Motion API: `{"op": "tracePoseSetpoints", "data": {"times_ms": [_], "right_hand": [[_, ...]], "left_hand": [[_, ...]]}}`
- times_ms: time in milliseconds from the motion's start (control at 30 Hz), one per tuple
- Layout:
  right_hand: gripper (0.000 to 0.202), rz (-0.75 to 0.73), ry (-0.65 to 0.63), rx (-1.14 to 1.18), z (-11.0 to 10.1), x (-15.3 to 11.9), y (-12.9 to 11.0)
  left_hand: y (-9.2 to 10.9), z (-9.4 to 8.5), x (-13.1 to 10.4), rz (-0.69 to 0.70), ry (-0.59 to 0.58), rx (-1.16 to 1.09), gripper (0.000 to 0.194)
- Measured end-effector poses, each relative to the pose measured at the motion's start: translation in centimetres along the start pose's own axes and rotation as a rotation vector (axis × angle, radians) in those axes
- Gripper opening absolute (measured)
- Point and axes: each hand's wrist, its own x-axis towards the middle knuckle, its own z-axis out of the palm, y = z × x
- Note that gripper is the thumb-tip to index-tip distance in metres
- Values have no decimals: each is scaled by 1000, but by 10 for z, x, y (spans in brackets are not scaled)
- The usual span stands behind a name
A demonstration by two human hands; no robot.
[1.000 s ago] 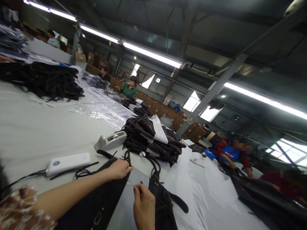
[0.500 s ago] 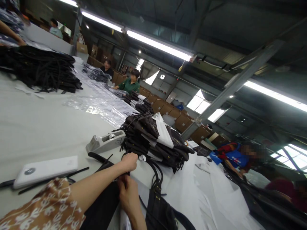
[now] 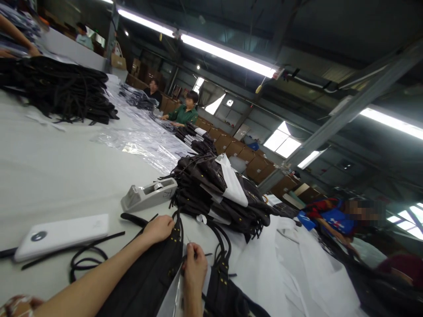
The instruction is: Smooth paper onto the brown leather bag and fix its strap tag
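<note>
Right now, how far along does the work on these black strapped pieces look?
Seemingly done: the stack, piled with white strips. In hand: the left hand on one black piece, the right hand pinching a thin item beside it. Possibly left: the second black piece, lying to the right.

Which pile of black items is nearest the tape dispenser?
The middle pile, right beside the dispenser, with a broad white band; the left pile and back pile lie farther.

The black bag (image 3: 142, 273) looks matt, the plastic film (image 3: 140, 143) glossy.
</note>
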Motion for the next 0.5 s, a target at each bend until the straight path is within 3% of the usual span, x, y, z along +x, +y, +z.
{"op": "tracePoseSetpoints", "data": {"times_ms": [100,200,400,500], "right_hand": [[35,-156,-80,-23,5,-10,-9],[28,-293,-131,-200,12,-19,-19],[30,-174,6,-455,12,-20,-30],[28,-202,-28,-470,3,-17,-31]], "left_hand": [[3,-1,1,-11,-32,10,35],[10,-3,-2,16,-62,18,30],[24,1,1,-47,-119,-65,29],[21,7,7,-51,-127,-215,26]]}}
